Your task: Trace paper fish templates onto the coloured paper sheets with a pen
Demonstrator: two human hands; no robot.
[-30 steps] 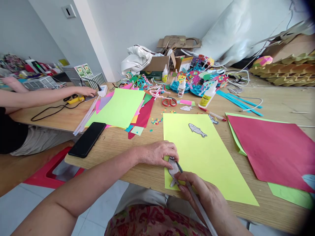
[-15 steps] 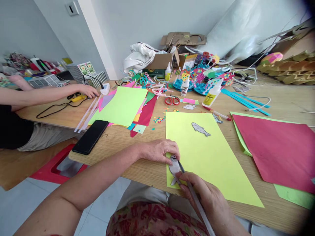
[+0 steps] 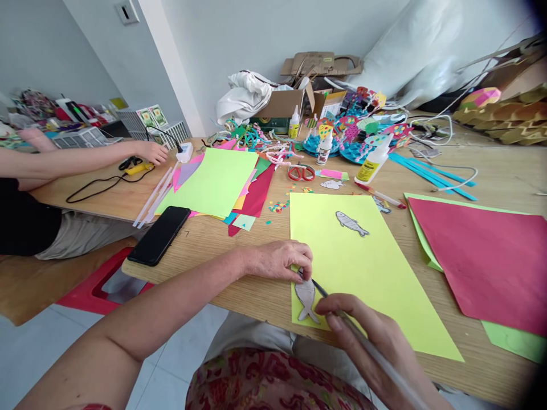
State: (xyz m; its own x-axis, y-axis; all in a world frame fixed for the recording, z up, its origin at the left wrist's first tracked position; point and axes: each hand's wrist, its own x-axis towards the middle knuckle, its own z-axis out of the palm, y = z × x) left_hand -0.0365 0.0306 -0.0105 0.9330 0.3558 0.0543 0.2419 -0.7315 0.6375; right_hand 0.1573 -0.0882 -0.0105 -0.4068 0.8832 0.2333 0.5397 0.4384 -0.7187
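Note:
A yellow sheet of paper lies on the table in front of me. On its near left corner rests a grey paper fish, its tail toward me. The bent fingertips of my left hand press on the fish's head and partly cover it. My right hand grips a pen, whose dark tip points at the fish's upper right edge. A second grey paper fish lies farther up the sheet, untouched.
Near the sheet are red scissors, a glue bottle and a red sheet. A black phone and stacked coloured paper lie left. Another person's hand rests beside a yellow tool.
My right hand has moved right and off the fish's tail, and the pen lies at a flatter angle. The other person's hand has shifted slightly up. My left hand stays on the fish.

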